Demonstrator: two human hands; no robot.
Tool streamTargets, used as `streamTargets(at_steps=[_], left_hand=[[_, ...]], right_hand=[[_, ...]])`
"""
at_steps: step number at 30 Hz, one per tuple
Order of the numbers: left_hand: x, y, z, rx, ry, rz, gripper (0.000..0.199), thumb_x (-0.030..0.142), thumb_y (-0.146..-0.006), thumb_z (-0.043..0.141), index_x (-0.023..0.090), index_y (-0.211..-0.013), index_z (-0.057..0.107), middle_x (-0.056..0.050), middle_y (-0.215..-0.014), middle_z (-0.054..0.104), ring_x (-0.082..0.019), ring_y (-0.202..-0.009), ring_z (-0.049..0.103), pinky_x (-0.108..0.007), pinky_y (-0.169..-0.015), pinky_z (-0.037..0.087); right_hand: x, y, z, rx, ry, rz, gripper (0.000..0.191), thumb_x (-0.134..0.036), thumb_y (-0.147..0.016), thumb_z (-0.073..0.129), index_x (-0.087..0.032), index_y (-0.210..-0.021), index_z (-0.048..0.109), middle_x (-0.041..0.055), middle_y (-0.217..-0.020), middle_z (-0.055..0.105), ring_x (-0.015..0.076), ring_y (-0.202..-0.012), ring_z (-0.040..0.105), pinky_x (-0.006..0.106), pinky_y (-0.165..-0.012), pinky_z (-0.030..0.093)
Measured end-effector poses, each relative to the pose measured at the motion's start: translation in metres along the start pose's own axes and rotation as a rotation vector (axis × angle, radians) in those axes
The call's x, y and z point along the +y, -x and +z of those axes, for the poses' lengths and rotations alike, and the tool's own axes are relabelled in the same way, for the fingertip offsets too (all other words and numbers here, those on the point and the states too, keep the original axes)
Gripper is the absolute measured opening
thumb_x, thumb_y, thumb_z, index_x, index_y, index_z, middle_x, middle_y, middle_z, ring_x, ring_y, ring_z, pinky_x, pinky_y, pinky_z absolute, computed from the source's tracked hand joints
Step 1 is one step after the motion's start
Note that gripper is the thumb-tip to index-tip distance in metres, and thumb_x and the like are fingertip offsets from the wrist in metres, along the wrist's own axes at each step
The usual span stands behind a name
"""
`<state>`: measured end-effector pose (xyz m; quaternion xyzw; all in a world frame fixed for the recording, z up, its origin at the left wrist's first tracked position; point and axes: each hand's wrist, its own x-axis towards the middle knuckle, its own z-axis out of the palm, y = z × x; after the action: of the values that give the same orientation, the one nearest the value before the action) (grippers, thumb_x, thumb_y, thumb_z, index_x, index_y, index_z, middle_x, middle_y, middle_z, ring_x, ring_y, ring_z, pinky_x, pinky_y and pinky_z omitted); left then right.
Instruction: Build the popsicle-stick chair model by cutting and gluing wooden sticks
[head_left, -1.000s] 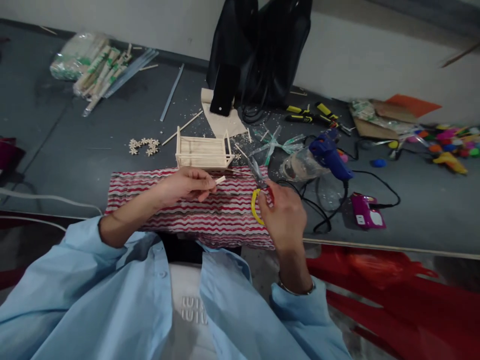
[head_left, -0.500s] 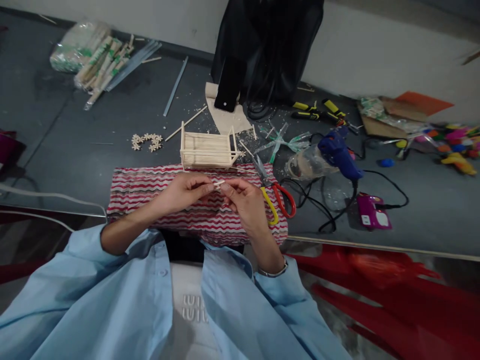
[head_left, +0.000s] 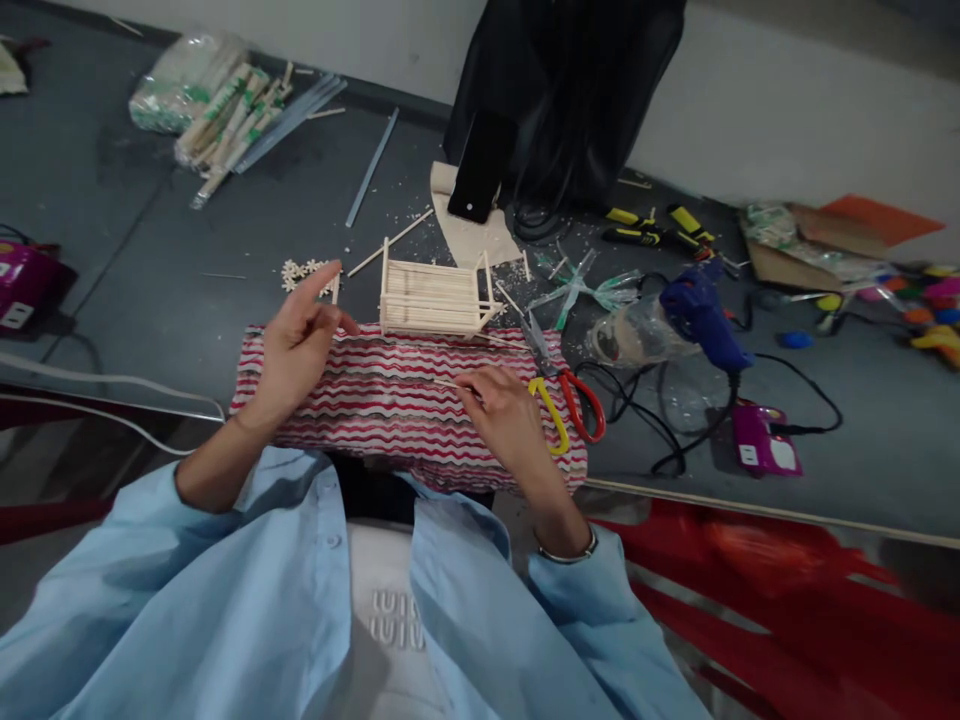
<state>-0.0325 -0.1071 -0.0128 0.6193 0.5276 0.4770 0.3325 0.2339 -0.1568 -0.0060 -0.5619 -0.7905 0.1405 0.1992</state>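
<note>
My left hand (head_left: 292, 345) is raised over the left end of the striped cloth, index finger stretched out and thumb apart. Its fingertips overlap a cluster of small pale flower-shaped pieces (head_left: 296, 270), partly hidden behind them. A small pale piece shows beside the fingers; whether they touch it I cannot tell. Above the cloth's middle, my right hand (head_left: 499, 405) pinches a short thin wooden stick (head_left: 445, 382) pointing left. Beyond the hands, at the cloth's far edge, sits a small frame built of wooden sticks (head_left: 431, 295).
Red-and-yellow-handled scissors (head_left: 555, 385) lie right of my right hand. Farther right are a blue glue gun (head_left: 697, 310), a plastic bottle (head_left: 630, 335) and a purple box (head_left: 765, 440) with a cable. A phone (head_left: 484, 165) leans against a black bag (head_left: 562, 100). Bundled sticks (head_left: 225, 125) lie back left.
My hands have parted from the small pale pieces they held together. The left moved up and left toward the flower pieces, opening its fingers; the right keeps a stick. The view has shifted slightly.
</note>
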Motion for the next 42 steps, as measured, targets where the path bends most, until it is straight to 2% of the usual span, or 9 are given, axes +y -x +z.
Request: streamTargets(at_steps=[4,9,15,19,25,30,33,38,42], left_hand=[[0.005,-0.014,-0.003,-0.028,-0.147,0.028,0.026,0.021,-0.087,0.049,0.015,-0.094,0.074,-0.005,-0.083,0.073,-0.014,-0.078,0.066,-0.026,-0.074,0.050],[0.009,-0.016,0.004,-0.063,-0.276,0.089,0.025,0.024,-0.084,0.054,0.017,-0.093,0.076,-0.002,-0.078,0.069,-0.013,-0.071,0.059,-0.025,-0.066,0.045],[0.009,-0.017,0.010,-0.103,-0.289,0.164,0.025,0.033,-0.084,0.061,0.017,-0.099,0.074,-0.001,-0.077,0.065,-0.011,-0.063,0.053,-0.023,-0.060,0.042],[0.004,-0.019,0.011,-0.109,-0.275,0.192,0.026,0.031,-0.090,0.053,0.018,-0.098,0.074,-0.002,-0.079,0.067,-0.014,-0.075,0.060,-0.025,-0.070,0.046],[-0.001,-0.013,0.006,-0.040,-0.141,0.068,0.026,0.024,-0.090,0.047,0.020,-0.101,0.071,-0.002,-0.081,0.069,-0.015,-0.075,0.063,-0.026,-0.069,0.049],[-0.004,0.001,-0.004,0.033,-0.050,0.137,0.029,0.021,-0.092,0.047,0.021,-0.119,0.057,0.000,-0.078,0.065,-0.013,-0.069,0.064,-0.025,-0.060,0.046],[-0.003,0.012,-0.010,-0.008,-0.209,0.212,0.035,0.021,-0.094,0.048,0.020,-0.129,0.047,-0.001,-0.083,0.070,-0.013,-0.072,0.067,-0.025,-0.064,0.048],[0.004,0.023,-0.009,-0.125,-0.551,0.402,0.026,0.022,-0.095,0.046,0.018,-0.115,0.062,-0.007,-0.105,0.074,-0.018,-0.089,0.071,-0.027,-0.077,0.052],[0.012,0.021,0.004,-0.176,-0.576,0.373,0.030,0.024,-0.095,0.044,0.021,-0.116,0.066,-0.007,-0.109,0.074,-0.018,-0.098,0.070,-0.028,-0.084,0.053]], right_hand=[[0.001,-0.004,-0.008,0.204,0.124,-0.064,0.018,-0.025,-0.093,0.058,-0.021,-0.096,0.075,0.0073,-0.091,0.063,0.0214,-0.089,0.056,0.035,-0.080,0.047],[-0.001,-0.022,-0.012,0.404,0.187,-0.077,0.019,-0.029,-0.094,0.058,-0.028,-0.101,0.076,0.0038,-0.084,0.055,0.0185,-0.084,0.051,0.033,-0.076,0.044],[0.005,-0.045,-0.001,0.412,0.207,-0.101,0.020,-0.031,-0.095,0.057,-0.031,-0.100,0.076,0.0030,-0.079,0.050,0.0187,-0.082,0.046,0.033,-0.075,0.041],[0.014,-0.050,0.005,0.413,0.219,-0.113,0.021,-0.028,-0.096,0.056,-0.029,-0.100,0.076,0.0027,-0.077,0.049,0.0181,-0.079,0.047,0.032,-0.072,0.040],[0.018,-0.049,0.006,0.387,0.210,-0.083,0.023,-0.030,-0.096,0.054,-0.027,-0.103,0.076,0.0027,-0.076,0.051,0.0183,-0.079,0.048,0.032,-0.072,0.041],[0.020,-0.050,0.003,0.365,0.235,-0.073,0.025,-0.033,-0.097,0.053,-0.027,-0.104,0.077,0.0034,-0.079,0.054,0.0185,-0.080,0.049,0.031,-0.073,0.041],[0.023,-0.050,0.002,0.343,0.234,-0.060,0.024,-0.032,-0.096,0.054,-0.028,-0.104,0.077,0.0033,-0.080,0.055,0.0185,-0.082,0.050,0.031,-0.074,0.041],[0.026,-0.051,0.002,0.328,0.175,-0.047,0.023,-0.030,-0.094,0.057,-0.030,-0.105,0.077,0.0033,-0.081,0.057,0.0191,-0.084,0.052,0.031,-0.075,0.043],[0.027,-0.052,0.002,0.325,0.092,-0.033,0.023,-0.028,-0.094,0.057,-0.030,-0.105,0.077,0.0027,-0.083,0.058,0.0185,-0.084,0.055,0.032,-0.077,0.046]])
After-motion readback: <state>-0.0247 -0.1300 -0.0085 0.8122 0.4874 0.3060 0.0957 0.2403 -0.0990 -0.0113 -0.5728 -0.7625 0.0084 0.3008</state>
